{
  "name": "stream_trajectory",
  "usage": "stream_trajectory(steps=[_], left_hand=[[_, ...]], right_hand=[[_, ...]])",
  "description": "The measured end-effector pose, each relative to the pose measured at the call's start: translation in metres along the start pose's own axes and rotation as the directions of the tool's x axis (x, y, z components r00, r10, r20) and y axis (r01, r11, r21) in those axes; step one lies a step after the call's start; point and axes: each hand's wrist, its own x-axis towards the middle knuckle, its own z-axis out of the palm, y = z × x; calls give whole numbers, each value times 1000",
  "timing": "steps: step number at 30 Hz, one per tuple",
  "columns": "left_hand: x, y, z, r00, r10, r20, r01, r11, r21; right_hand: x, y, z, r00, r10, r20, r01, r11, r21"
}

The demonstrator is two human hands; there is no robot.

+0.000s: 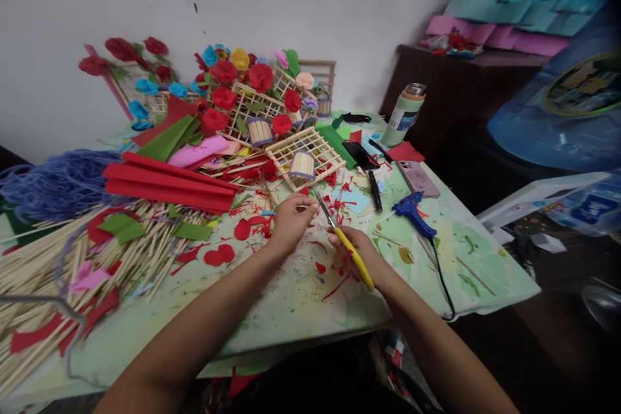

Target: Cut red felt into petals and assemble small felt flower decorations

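Yellow-handled scissors [353, 253] are held in my right hand [361, 255], their blades pointing up and left toward my other hand. The fingers of my left hand [294, 223] are pinched together beside the blade tips; what they hold, if anything, is too small to make out. Just beyond my hands sits a wooden stick lattice [327, 152] with a small round stick basket [301, 166] on it. Red paper scraps [219, 255] are strewn over the table around my left hand.
A blue glue gun [414, 213], a phone [418, 179] and a black marker [375, 191] lie to the right. A bottle [404, 115] stands behind. Wooden sticks [145, 246], red folded paper [169, 184] and blue cord [58, 181] fill the left; paper flowers [224, 71] stand at the back.
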Motion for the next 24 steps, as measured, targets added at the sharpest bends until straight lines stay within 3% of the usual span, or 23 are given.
stream_trajectory(steps=[5, 10, 14, 19, 21, 24], left_hand=[[2, -7, -2, 1000, 12, -3, -12, 999, 46], [5, -11, -5, 999, -35, -10, 35, 999, 11], [15, -5, -15, 992, -96, -83, 83, 985, -149], [30, 10, -30, 975, -186, -124, 110, 882, -459], [32, 12, -35, 963, -233, -136, 128, 838, -530], [31, 13, -37, 951, -289, -113, 172, 794, -583]], right_hand=[[5, -1, -2, 1000, 28, 7, -28, 999, -42], [3, -7, -21, 999, -10, -49, -8, 936, -352], [-4, -14, -40, 980, -12, -197, -115, 776, -620], [-7, -3, -67, 912, 41, -407, -379, 457, -804], [-6, 7, -81, 900, 47, -433, -418, 375, -828], [-3, 15, -98, 932, 10, -361, -346, 314, -884]])
